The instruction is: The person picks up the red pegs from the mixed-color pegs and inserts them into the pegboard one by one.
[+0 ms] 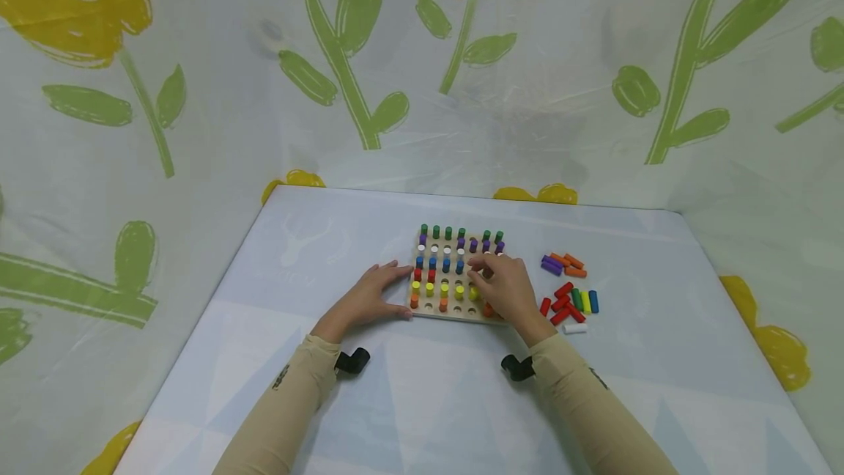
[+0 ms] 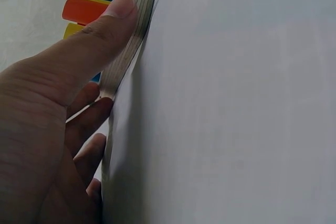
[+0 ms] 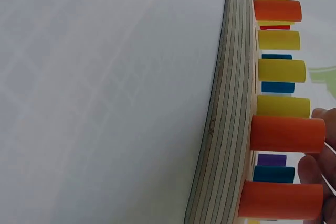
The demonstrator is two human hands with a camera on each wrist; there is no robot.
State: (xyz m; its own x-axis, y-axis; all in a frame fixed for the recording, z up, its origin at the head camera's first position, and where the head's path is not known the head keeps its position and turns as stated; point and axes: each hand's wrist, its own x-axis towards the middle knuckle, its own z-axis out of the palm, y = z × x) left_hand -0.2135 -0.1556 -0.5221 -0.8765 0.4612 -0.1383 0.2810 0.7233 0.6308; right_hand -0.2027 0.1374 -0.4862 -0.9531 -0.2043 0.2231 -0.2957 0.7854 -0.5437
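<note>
A wooden pegboard stands on the table with rows of colored pegs upright in its holes. At its left side my left hand rests with spread fingers, its thumb against the near edge by the corner. My right hand is over the right part of the board, thumb and forefinger reaching among the pegs by the blue row. Whether a peg is between those fingertips I cannot tell. Orange pegs and yellow pegs show along the near side in the right wrist view, in front of the right fingers.
Right of the board lie loose pegs: purple pegs, orange pegs, several red pegs, a green peg, a yellow peg, a blue peg and a white peg. A flower-patterned curtain hangs behind the table.
</note>
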